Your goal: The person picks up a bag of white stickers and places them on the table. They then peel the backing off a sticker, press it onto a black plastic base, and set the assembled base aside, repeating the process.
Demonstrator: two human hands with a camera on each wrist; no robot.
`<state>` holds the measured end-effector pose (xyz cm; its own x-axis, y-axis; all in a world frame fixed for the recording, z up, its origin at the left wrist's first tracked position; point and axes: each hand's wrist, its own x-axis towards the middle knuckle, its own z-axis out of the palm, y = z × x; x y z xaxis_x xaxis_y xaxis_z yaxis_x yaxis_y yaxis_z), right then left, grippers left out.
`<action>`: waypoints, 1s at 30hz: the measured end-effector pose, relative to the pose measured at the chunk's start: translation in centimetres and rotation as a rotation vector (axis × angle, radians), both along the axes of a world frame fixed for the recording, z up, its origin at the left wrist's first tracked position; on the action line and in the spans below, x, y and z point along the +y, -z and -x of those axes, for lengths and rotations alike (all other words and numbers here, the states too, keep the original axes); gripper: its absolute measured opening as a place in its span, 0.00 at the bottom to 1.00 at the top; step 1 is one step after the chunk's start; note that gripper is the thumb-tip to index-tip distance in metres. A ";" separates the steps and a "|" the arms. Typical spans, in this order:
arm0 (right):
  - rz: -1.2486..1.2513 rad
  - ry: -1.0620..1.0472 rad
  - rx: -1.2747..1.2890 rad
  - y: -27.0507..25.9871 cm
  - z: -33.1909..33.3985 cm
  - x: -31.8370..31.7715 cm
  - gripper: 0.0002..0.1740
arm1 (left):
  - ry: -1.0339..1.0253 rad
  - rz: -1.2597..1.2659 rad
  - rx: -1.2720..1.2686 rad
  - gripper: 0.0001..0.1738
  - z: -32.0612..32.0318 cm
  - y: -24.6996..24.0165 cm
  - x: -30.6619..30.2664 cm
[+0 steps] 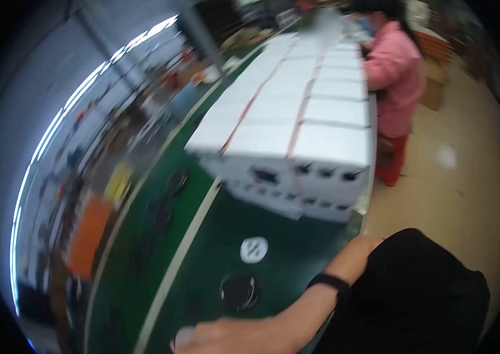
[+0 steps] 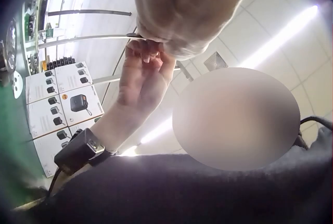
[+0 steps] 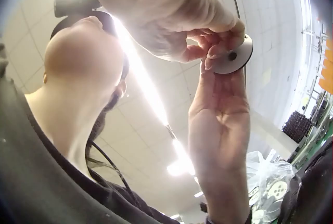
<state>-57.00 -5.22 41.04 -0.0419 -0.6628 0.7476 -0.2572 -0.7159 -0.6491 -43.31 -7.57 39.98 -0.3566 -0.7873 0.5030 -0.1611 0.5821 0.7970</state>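
Observation:
Both hands meet at a round white disc (image 3: 229,64) with a dark centre, raised toward the ceiling in the right wrist view. My right hand (image 3: 179,18) pinches its upper part with bent fingers. From below, my left hand (image 3: 219,117) holds the lower edge, its fingertips partly behind the disc. The left wrist view has my left hand (image 2: 182,16) close to the lens and my right hand (image 2: 144,78) beyond it, fingers curled. At the bottom of the head view only my right hand (image 1: 226,335) shows; the left is hidden there.
On the green table (image 1: 285,233) lie a white disc with dark holes (image 1: 254,250) and a black round part (image 1: 239,292). White printed boxes (image 1: 332,141) are stacked beyond. A person in pink (image 1: 396,76) sits at the right. A clear bag (image 3: 268,182) holds white discs.

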 end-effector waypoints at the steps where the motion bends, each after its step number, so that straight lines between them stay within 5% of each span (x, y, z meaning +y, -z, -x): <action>1: -0.009 -0.050 -0.036 0.3 0.0 -0.4 0.07 | -0.012 0.003 -0.018 0.22 -0.6 0.1 -0.1; 4: -0.035 0.004 0.003 0.6 0.2 -0.7 0.04 | 0.001 -0.108 0.085 0.18 -2.8 2.2 -1.8; 7: -0.081 0.017 0.107 0.4 0.5 -0.5 0.04 | 0.214 -0.252 0.216 0.29 -2.2 1.9 -1.8; 16: -0.112 0.032 0.071 0.3 0.1 -1.1 0.03 | 0.305 0.011 0.145 0.32 -1.2 1.8 -3.5; 20: -0.190 0.029 0.159 0.0 0.5 -1.1 0.04 | 0.425 0.121 0.130 0.24 -1.1 2.1 -4.1; 24: -0.207 0.033 0.207 0.0 0.5 -1.3 0.04 | 0.258 -0.147 0.213 0.32 0.1 1.7 -2.7; 30: -0.132 0.093 0.181 0.9 -0.3 -1.6 0.05 | 0.249 -0.147 0.162 0.31 -0.2 2.0 -2.6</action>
